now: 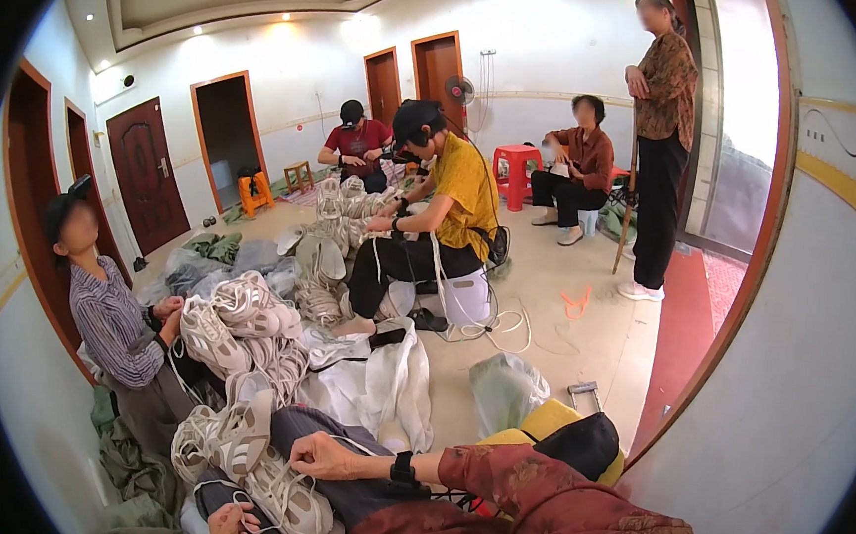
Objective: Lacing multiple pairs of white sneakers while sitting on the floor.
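A beige and white sneaker (pixel 285 500) lies across my lap on grey trousers. My left hand (pixel 231 528) is at the bottom edge, just left of the shoe's toe, pinching a thin white lace (pixel 263 527). My right hand (pixel 322 455), in a red patterned sleeve with a black wristwatch, rests at the sneaker's upper end with its fingers curled; another stretch of the white lace runs out from it toward the wrist. A second pale sneaker (pixel 227 439) stands just left of it.
A heap of pale sneakers (pixel 250 329) and white bags (pixel 381 378) covers the floor ahead. A person in a striped shirt (pixel 112 319) sits at left; others sit or stand farther back. A yellow and black bag (pixel 575 436) lies at my right, by the wall (pixel 787 391).
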Available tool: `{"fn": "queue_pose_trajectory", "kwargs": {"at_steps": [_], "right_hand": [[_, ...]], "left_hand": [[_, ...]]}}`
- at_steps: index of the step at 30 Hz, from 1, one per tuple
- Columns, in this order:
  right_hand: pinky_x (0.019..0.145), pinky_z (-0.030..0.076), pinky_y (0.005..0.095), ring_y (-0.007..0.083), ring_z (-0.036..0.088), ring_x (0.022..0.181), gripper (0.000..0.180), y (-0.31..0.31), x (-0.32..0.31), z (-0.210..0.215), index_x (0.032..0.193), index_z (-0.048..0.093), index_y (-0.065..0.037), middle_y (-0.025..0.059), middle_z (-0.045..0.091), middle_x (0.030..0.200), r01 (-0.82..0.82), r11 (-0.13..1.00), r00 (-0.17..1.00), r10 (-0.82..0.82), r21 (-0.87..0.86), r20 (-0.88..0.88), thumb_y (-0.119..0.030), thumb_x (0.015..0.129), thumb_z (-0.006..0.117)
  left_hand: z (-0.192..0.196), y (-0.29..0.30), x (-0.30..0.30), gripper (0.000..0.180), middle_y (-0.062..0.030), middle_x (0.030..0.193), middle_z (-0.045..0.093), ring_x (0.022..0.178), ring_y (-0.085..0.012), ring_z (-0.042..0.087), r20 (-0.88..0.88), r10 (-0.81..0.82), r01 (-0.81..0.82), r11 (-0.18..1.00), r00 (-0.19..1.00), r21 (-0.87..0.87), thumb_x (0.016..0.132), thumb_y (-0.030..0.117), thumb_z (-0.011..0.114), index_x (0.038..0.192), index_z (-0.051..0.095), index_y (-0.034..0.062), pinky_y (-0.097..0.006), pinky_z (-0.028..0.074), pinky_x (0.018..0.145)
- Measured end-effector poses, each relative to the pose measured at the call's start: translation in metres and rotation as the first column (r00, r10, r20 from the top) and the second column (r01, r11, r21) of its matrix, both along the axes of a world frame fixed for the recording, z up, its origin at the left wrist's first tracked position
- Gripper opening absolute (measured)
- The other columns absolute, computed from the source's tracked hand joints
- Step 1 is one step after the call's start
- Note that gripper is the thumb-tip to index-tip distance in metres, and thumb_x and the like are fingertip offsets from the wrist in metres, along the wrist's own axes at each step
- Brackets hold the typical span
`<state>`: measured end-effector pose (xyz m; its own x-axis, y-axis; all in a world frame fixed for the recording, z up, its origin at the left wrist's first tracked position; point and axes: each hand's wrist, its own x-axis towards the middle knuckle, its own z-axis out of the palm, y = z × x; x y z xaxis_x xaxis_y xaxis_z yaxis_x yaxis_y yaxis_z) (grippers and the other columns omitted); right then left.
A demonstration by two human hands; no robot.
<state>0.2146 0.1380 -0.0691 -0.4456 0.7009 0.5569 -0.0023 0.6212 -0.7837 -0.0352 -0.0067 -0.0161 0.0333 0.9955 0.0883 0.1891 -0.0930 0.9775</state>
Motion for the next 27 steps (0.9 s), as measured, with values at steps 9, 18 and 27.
{"fn": "queue_pose_trajectory", "kwargs": {"at_steps": [9,18,27], "right_hand": [[0.05,0.039,0.0255,0.0067,0.047,0.055,0.014,-0.003,0.002,0.004,0.077,0.065,0.003,0.0023,0.056,0.061,-0.018,1.0,1.0,0.018,-0.026,-0.002,-0.01,0.08,0.065],[0.05,0.039,0.0258,0.0072,0.048,0.055,0.014,0.002,0.002,-0.001,0.078,0.065,0.004,0.0033,0.058,0.062,-0.027,0.999,1.0,0.027,-0.041,0.001,-0.011,0.08,0.064],[0.052,0.039,0.0258,0.0067,0.047,0.057,0.015,-0.001,0.013,-0.007,0.08,0.064,0.003,0.0018,0.059,0.064,-0.045,0.995,0.999,0.045,-0.093,-0.006,-0.011,0.084,0.065]], "left_hand": [[0.009,-0.002,0.006,0.028,0.0036,0.073,0.061,0.055,-0.0042,0.04,0.022,0.01,-0.009,0.998,1.0,-0.055,0.099,0.025,0.053,0.103,0.068,0.0025,-0.021,0.03,0.051],[0.038,0.019,0.006,0.032,-0.0027,0.07,0.061,0.056,-0.0119,0.052,-0.2,0.006,-0.041,0.985,0.98,-0.167,0.097,0.031,0.053,0.097,0.068,0.0025,-0.027,0.039,0.053],[-0.003,0.105,-0.022,0.03,-0.013,0.093,0.069,0.079,-0.0219,0.063,-0.824,0.351,-0.197,0.936,0.445,0.292,0.092,0.02,0.053,0.105,0.066,-0.0031,-0.036,0.048,0.068]]}}
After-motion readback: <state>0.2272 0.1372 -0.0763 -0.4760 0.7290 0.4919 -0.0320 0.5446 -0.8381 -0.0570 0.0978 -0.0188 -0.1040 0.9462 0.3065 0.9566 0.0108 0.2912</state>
